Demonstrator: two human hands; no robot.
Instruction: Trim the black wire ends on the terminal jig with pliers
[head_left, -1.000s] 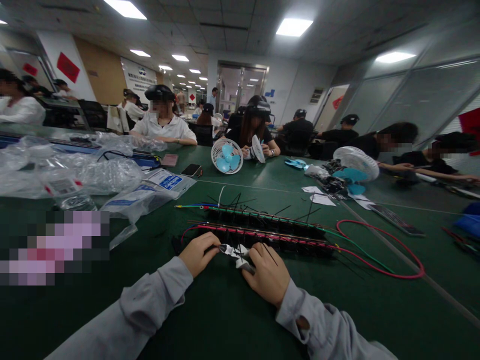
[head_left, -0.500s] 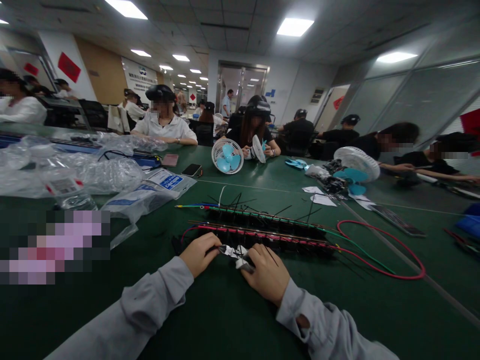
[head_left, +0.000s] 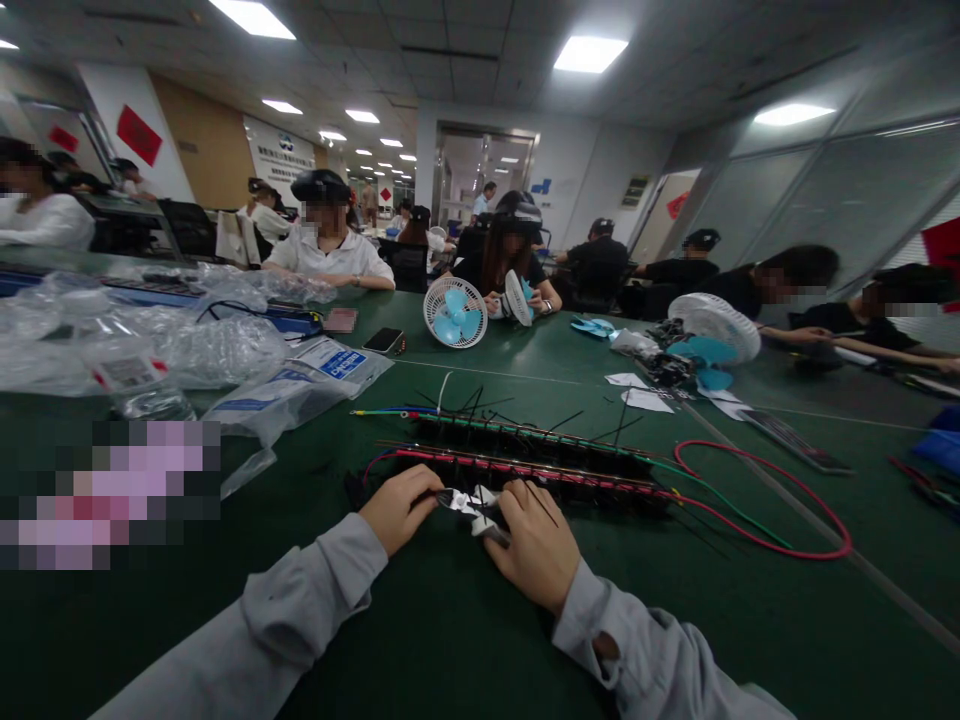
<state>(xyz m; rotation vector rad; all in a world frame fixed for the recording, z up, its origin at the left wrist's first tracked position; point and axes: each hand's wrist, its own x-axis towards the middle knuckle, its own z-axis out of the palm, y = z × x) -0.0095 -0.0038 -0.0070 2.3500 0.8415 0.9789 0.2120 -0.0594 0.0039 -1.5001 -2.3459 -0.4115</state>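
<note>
In my right hand (head_left: 536,545) is a pair of pliers (head_left: 487,527) with pale grey-and-white handles, gripped with closed fingers. The dark jaws point left, towards my left hand (head_left: 401,508). That hand is pinched shut at the jaw tips, and whatever lies between its fingertips is too small to make out. Just beyond both hands lies a long black wiring assembly (head_left: 525,467) in two rows, with a red cable (head_left: 844,520) and green cable (head_left: 720,495) running out to the right. Thin black cable-tie tails (head_left: 619,420) stick up from it.
Clear plastic bags (head_left: 315,375) and bubble-like wrap (head_left: 202,335) cover the left of the green table (head_left: 420,640). A phone (head_left: 382,340), a white-and-blue fan (head_left: 455,313) and white papers (head_left: 637,392) lie farther back. A co-worker (head_left: 517,255) opposite holds a fan part.
Both hands and the pliers stay almost in place, with only a slight shift of the right fingers and pliers. In the background a standing person has moved to the right.
</note>
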